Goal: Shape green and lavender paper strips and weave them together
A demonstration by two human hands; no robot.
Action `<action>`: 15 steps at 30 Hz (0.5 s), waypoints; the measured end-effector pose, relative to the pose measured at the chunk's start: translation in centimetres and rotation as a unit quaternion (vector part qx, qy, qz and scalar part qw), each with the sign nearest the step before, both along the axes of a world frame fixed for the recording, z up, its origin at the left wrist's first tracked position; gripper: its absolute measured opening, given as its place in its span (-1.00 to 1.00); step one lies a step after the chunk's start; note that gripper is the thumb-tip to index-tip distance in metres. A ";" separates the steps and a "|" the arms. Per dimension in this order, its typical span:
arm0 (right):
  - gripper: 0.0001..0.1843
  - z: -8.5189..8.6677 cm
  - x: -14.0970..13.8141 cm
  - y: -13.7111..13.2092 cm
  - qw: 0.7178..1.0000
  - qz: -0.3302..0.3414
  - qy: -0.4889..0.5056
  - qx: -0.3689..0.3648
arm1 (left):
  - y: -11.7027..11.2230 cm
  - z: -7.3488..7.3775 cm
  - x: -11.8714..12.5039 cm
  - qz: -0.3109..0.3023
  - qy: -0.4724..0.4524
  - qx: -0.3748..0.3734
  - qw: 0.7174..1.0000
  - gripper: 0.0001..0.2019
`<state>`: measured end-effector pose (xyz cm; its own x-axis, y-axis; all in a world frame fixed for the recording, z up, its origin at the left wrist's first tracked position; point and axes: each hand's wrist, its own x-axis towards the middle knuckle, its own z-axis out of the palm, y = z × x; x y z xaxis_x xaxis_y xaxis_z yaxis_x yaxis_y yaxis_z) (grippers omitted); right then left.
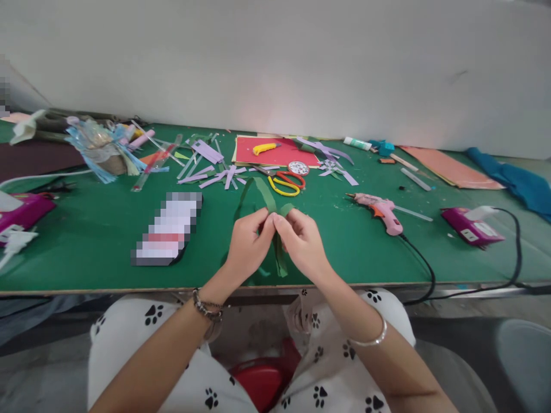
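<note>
Both hands meet over the near middle of the green table. My left hand and my right hand each pinch a long green paper strip between thumb and fingers. The strip runs up and away from the fingers toward the scissors and also hangs down between the hands. Fingertips of both hands touch each other around the strip.
Yellow-and-red scissors and purple paper strips lie just beyond the hands. A red sheet carries a yellow cutter. A pink glue gun lies to the right, its cable running off the edge. Magenta boxes sit at both sides.
</note>
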<state>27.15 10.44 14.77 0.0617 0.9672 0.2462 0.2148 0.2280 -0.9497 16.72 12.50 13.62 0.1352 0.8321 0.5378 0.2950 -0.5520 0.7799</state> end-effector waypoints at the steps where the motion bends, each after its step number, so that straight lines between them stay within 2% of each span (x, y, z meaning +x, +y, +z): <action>1: -0.63 0.1 0.0 0.0 1.000 -0.003 -0.004 -0.003 | 0.0 0.0 0.0 0.004 0.005 0.005 1.000 -0.67; 5: -0.63 0.2 -0.1 -0.1 1.000 0.002 -0.003 -0.013 | -0.2 -0.2 0.4 0.010 -0.020 -0.011 1.000 -0.64; 9: -0.64 0.1 -0.4 -0.2 0.999 0.005 0.047 -0.022 | -0.6 -0.4 1.0 -0.013 -0.137 -0.123 0.983 -0.64; 11: -0.63 0.0 -0.5 -0.2 0.998 -0.002 0.067 -0.018 | -0.7 -0.4 1.1 -0.019 -0.170 -0.152 0.973 -0.65; 15: -0.63 -0.2 -0.4 -0.1 0.996 -0.019 0.091 -0.015 | -0.6 -0.1 0.7 -0.060 -0.091 -0.133 0.985 -0.65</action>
